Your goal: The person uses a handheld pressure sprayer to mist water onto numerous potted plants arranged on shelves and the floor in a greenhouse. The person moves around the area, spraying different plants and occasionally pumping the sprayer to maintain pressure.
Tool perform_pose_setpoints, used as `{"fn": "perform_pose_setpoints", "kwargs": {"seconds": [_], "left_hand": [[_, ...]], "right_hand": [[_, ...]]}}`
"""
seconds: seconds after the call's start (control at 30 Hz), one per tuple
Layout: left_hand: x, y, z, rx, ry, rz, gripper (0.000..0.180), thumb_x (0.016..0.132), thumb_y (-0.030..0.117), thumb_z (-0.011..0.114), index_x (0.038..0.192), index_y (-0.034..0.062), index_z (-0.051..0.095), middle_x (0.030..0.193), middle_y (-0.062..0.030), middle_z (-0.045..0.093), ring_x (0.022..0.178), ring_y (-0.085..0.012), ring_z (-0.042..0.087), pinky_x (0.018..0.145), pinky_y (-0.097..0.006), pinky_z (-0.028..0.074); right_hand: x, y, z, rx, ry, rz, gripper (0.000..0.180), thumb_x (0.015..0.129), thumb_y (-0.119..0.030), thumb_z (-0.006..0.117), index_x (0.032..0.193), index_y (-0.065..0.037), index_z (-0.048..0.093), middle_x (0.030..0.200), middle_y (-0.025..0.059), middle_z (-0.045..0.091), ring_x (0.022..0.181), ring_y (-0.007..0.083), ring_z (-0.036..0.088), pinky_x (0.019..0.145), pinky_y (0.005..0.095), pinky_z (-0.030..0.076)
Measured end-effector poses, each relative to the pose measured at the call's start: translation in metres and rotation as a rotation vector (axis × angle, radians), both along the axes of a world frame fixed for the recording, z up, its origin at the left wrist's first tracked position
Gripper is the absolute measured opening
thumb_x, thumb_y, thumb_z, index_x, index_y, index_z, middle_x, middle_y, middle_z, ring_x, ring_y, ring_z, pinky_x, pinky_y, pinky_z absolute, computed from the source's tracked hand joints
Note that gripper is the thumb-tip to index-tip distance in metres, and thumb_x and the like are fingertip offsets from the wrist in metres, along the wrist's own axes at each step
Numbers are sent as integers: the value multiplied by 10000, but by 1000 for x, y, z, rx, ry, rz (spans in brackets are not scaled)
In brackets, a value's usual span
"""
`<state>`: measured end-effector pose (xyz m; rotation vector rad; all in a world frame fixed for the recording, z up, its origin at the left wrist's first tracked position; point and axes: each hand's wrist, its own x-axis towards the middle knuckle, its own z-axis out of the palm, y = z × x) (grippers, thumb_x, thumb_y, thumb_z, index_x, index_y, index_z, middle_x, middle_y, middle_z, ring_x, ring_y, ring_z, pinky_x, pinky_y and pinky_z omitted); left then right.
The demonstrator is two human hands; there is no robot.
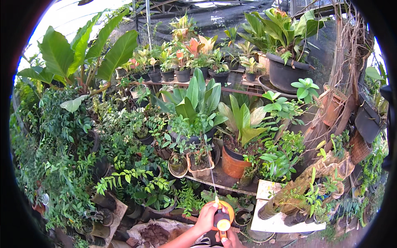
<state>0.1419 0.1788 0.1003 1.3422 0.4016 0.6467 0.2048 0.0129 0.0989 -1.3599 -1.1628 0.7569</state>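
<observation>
Yellow sprayer (223, 225) held w/ L hand (205, 218) nr tip, R hand (233, 240) below.

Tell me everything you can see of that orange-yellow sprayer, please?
The sprayer looks plastic, orange-yellow with dark parts and a round, pale yellow end facing the camera. A thin jet leaves its tip toward the square pot. The left hand holds it near the tip, the right hand lower down.

Spray nozzle (223, 224) in the hands (205, 218), potted plants (182, 74) on a shelf (233, 90) beyond, woody trunk (315, 138) at right
</observation>
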Motion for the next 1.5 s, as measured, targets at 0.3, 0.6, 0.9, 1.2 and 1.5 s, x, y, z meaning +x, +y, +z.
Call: {"fn": "perform_pose_setpoints", "kwargs": {"seconds": [0.3, 0.6, 0.9, 1.2, 1.5], "left_hand": [[-22, 5, -18, -490, -76, 91, 455, 1015, 345, 346, 831, 4, 585, 845, -153, 647, 904, -270, 607, 881, -400, 468], [-42, 15, -4, -474, -123, 186, 490, 1024, 378, 337, 832, 3, 587, 799, -125, 615, 888, -271, 594, 901, -415, 463], [-59, 17, -1, -385, -88, 172, 522, 1031, 377, 324, 802, 0, 603, 811, -130, 634, 880, -256, 600, 886, -398, 471], [-60, 18, 3, -370, -67, 124, 506, 1021, 394, 352, 836, -2, 606, 851, -136, 655, 925, -255, 609, 908, -397, 467], [-52, 6, -35, -604, -35, 308, 415, 1009, 345, 388, 846, 13, 577, 818, -118, 632, 892, -256, 629, 882, -399, 489]], "right_hand": [[-19, 10, -11, -186, 117, 26, 411, 958, -323, 475, 1131, 37, 572, 846, 97, 626, 695, 201, 593, 659, 338, 501], [-31, 30, -18, -85, 50, -10, 668, 931, -600, 484, 1212, 2, 553, 788, 31, 621, 640, 114, 590, 577, 268, 483], [-45, 37, -5, -53, 96, 103, 658, 940, -624, 435, 1114, 1, 548, 756, 37, 598, 635, 145, 583, 583, 295, 483], [-46, 35, 4, -70, 87, 92, 614, 936, -600, 425, 1030, -4, 539, 725, 51, 547, 610, 176, 523, 555, 331, 430], [-31, 30, -19, -210, 204, 184, 293, 974, -273, 423, 1029, -3, 521, 659, 28, 520, 550, 101, 477, 523, 268, 398]]}}
